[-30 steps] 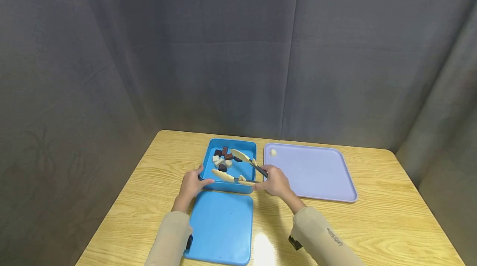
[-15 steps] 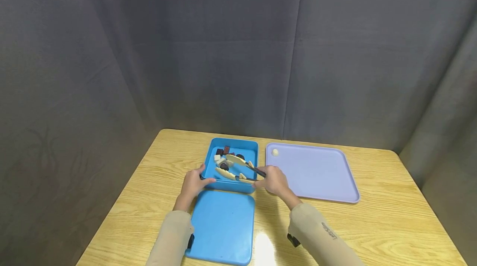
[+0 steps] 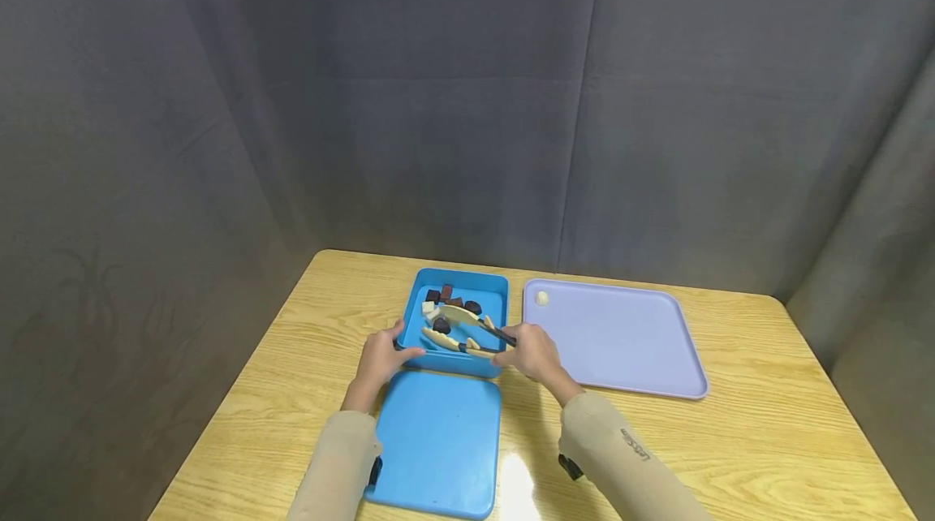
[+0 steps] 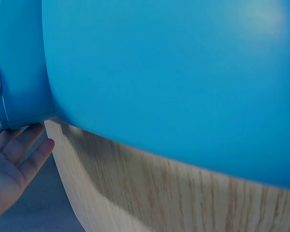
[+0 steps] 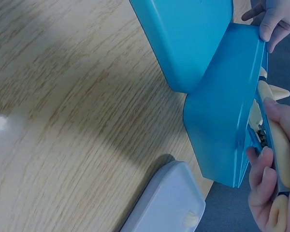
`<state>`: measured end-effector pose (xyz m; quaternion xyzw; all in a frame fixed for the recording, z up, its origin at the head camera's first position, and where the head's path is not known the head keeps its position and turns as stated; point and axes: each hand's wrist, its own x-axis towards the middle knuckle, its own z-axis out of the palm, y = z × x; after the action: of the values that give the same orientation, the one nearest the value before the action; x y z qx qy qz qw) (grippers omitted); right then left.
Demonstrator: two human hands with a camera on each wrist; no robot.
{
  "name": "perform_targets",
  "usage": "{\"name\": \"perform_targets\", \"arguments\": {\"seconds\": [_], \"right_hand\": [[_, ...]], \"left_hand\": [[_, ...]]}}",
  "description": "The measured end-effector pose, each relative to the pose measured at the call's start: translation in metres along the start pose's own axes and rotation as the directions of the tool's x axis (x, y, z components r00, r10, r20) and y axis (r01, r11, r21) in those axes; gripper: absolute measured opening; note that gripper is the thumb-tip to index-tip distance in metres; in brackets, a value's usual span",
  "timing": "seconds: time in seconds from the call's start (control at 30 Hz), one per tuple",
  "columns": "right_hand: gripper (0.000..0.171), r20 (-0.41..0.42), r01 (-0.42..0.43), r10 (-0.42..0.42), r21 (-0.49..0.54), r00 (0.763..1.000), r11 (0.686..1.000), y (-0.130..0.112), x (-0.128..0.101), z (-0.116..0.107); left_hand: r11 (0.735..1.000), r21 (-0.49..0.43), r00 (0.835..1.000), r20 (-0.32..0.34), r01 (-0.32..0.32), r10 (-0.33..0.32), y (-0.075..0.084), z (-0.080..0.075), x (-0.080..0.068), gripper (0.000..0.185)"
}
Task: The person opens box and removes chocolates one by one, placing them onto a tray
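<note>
My left hand (image 3: 378, 357) grips the near left corner of an open blue box (image 3: 462, 363), thumb over its front rim and fingers along the side. In my right hand (image 3: 533, 352) is a pair of cream and dark tongs (image 3: 460, 315), gripped at the handles. Their arms are spread and reach down into the box. Small chocolate-like pieces lie there: white blocks (image 3: 428, 307), a dark piece (image 3: 441, 326) between the tong arms, and several brown ones (image 3: 446, 291) behind. The upper tong arm hides part of the white pieces. The right wrist view shows the tong handle (image 5: 281, 152) in my fingers.
A blue lid (image 3: 438, 444) lies flat in front of the box. To the right is a lilac tray (image 3: 613, 338) with one small white piece (image 3: 542, 298) at its far left corner. A grey curtain (image 3: 453, 99) hangs behind the wooden table (image 3: 745, 424).
The tong tips have come closer together and lower among the pieces; the upper arm now covers the round white one. My left hand keeps its hold on the box corner.
</note>
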<state>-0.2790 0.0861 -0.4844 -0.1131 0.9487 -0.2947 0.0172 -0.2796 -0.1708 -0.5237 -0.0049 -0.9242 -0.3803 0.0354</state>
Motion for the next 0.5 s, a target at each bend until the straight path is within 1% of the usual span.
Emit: {"name": "perform_targets", "arguments": {"seconds": [0.23,0.5], "right_hand": [[0.058,0.023,-0.013,0.013,0.001,1.000,1.000,-0.0028,0.0018,-0.0018],[0.061,0.009,-0.019,0.019,-0.034,1.000,0.999,-0.0026,0.0020,-0.0014]], "left_hand": [[1.000,0.011,1.000,-0.004,-0.009,0.009,0.0008,-0.0007,-0.0005,0.070],[1.000,0.011,1.000,0.001,-0.014,0.014,-0.0005,-0.0004,-0.0003,0.071]]}}
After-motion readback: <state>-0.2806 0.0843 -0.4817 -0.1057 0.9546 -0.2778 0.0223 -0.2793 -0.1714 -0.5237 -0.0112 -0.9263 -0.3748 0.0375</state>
